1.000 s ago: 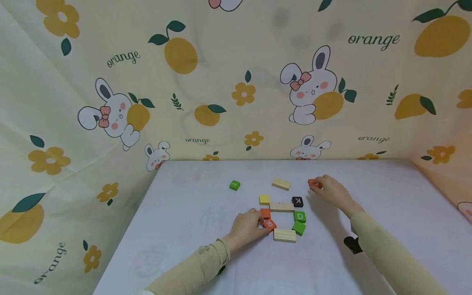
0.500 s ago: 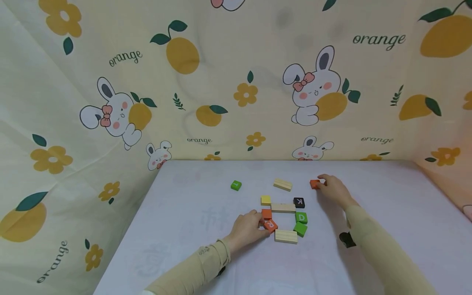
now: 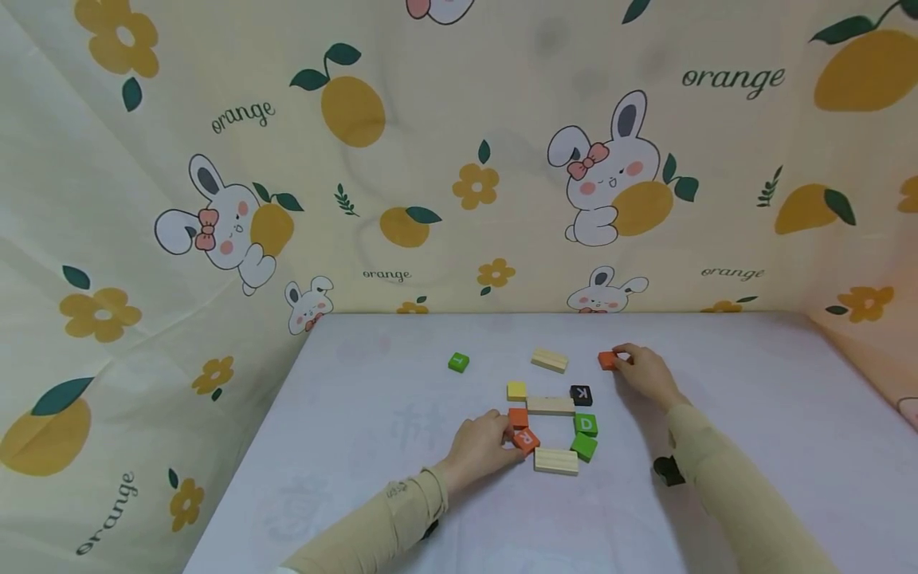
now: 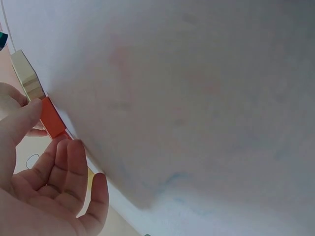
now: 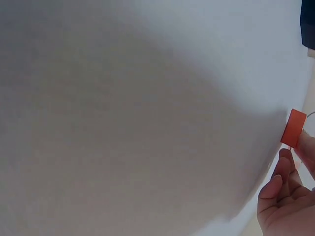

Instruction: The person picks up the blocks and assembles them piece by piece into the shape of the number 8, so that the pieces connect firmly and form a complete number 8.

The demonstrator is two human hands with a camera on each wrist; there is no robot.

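In the head view my left hand (image 3: 479, 448) pinches an orange block marked R (image 3: 527, 440) between thumb and fingers. The left wrist view shows the thumb and fingertips at the two ends of this orange block (image 4: 52, 119), beside a pale wooden plank. Farther back on the right, my right hand (image 3: 648, 375) pinches another orange block (image 3: 607, 361) by its right side. From the right wrist the same orange block (image 5: 294, 128) appears at the fingertips, close to the white surface. Whether it touches the surface cannot be told.
Around the middle lie an orange block (image 3: 518, 418), a yellow block (image 3: 516, 391), a black K block (image 3: 582, 395), a green D block (image 3: 586, 424), a plain green block (image 3: 584, 447) and two planks (image 3: 551, 406). Behind are a third plank (image 3: 549, 360) and a green block (image 3: 459, 363).
The right hand's fingers have drawn back to the block's right side, uncovering more of it; hand and block then shift slightly left. My left hand stays at the R block.
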